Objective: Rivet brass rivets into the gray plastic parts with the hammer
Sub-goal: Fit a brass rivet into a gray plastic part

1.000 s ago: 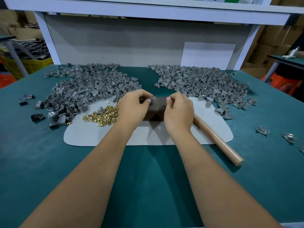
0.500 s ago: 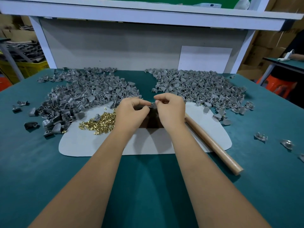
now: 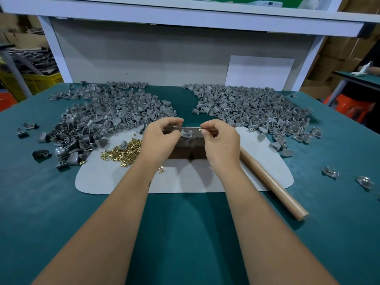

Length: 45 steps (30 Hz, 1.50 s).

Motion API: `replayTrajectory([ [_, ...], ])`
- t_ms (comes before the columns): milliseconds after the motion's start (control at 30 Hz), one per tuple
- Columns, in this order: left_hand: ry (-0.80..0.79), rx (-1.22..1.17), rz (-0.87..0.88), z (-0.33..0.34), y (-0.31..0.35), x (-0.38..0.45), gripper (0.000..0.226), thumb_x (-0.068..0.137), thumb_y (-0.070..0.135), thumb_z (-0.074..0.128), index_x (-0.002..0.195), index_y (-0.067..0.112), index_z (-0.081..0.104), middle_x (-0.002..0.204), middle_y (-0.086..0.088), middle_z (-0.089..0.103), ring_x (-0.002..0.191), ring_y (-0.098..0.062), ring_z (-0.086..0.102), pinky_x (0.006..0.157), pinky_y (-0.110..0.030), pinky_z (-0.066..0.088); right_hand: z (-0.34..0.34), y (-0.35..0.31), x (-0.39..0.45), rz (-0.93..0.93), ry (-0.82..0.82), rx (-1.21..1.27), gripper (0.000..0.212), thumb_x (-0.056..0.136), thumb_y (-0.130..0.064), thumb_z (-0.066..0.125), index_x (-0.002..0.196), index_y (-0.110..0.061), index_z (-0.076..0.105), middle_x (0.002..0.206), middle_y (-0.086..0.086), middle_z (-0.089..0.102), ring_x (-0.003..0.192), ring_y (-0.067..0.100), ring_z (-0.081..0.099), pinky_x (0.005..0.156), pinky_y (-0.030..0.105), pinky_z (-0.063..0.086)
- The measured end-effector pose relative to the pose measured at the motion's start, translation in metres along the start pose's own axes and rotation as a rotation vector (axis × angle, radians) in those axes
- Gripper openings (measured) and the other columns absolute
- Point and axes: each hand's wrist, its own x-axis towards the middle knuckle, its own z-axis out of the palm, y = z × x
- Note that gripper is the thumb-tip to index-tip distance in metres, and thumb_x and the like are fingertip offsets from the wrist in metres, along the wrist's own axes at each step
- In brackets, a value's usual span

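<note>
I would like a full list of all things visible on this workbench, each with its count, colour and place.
gray plastic parts: two big piles, gray, far left and far right; strays at both table edges
single gray part: one, gray, on the dark block, held by the left hand
dark block: one, brown, mat centre
brass rivets: one heap, gold, left on mat
single rivet: one, gold, pinched by right hand
hammer handle: one, tan wood, right on mat; head hidden
mat: one, pale gray, on teal table
left hand: on the block
right hand: on the block
</note>
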Motion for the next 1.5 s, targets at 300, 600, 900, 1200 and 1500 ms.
replayTrajectory([
  [300, -0.009, 0.173, 0.047, -0.0002, -0.0076, 0.0028, 0.009, 0.082, 0.016, 0.074, 0.082, 0.025, 0.075, 0.101, 0.003, 0.068, 0.116, -0.027, 0.056, 0.102, -0.047, 0.046, 0.0040, -0.0009, -0.0021, -0.090, -0.008, -0.085, 0.008, 0.089, -0.008, 0.061, 0.087, -0.015, 0.066, 0.089, -0.003, 0.063, 0.093, 0.023, 0.056, 0.086, 0.041, 0.046],
  [600, -0.036, 0.334, 0.144, -0.0009, -0.0060, 0.0031, 0.026, 0.084, 0.023, 0.074, 0.110, 0.024, 0.074, 0.123, 0.001, 0.065, 0.131, -0.025, 0.043, 0.114, -0.042, 0.032, 0.0030, -0.0026, -0.0054, -0.052, -0.036, -0.063, 0.008, 0.090, -0.015, 0.054, 0.087, -0.021, 0.057, 0.077, -0.004, 0.067, 0.086, 0.023, 0.060, 0.084, 0.046, 0.046],
  [900, 0.035, 0.376, 0.155, 0.0037, -0.0079, 0.0011, 0.017, 0.080, 0.036, 0.078, 0.089, 0.022, 0.071, 0.111, 0.004, 0.066, 0.124, -0.019, 0.041, 0.102, -0.031, 0.035, 0.0024, -0.0027, -0.0042, -0.061, -0.035, -0.076, 0.007, 0.091, -0.016, 0.055, 0.088, -0.022, 0.058, 0.089, 0.002, 0.063, 0.096, 0.026, 0.056, 0.083, 0.046, 0.046],
  [1200, -0.083, 0.162, 0.045, -0.0021, -0.0052, 0.0065, 0.038, 0.097, 0.011, 0.047, 0.127, 0.024, 0.065, 0.138, 0.002, 0.054, 0.141, -0.015, 0.034, 0.119, -0.042, 0.027, -0.0003, -0.0054, -0.0051, -0.081, -0.057, -0.082, 0.010, 0.089, -0.014, 0.061, 0.085, -0.022, 0.065, 0.084, -0.006, 0.066, 0.094, 0.024, 0.058, 0.088, 0.046, 0.045],
  [1500, -0.176, 0.159, 0.051, -0.0028, -0.0096, 0.0056, 0.021, 0.091, 0.014, 0.067, 0.111, 0.020, 0.070, 0.120, -0.008, 0.064, 0.126, -0.027, 0.051, 0.109, -0.047, 0.042, 0.0033, -0.0039, -0.0043, -0.064, -0.106, -0.027, 0.016, 0.088, -0.012, 0.059, 0.081, -0.026, 0.060, 0.084, -0.006, 0.068, 0.092, 0.018, 0.060, 0.083, 0.044, 0.048],
])
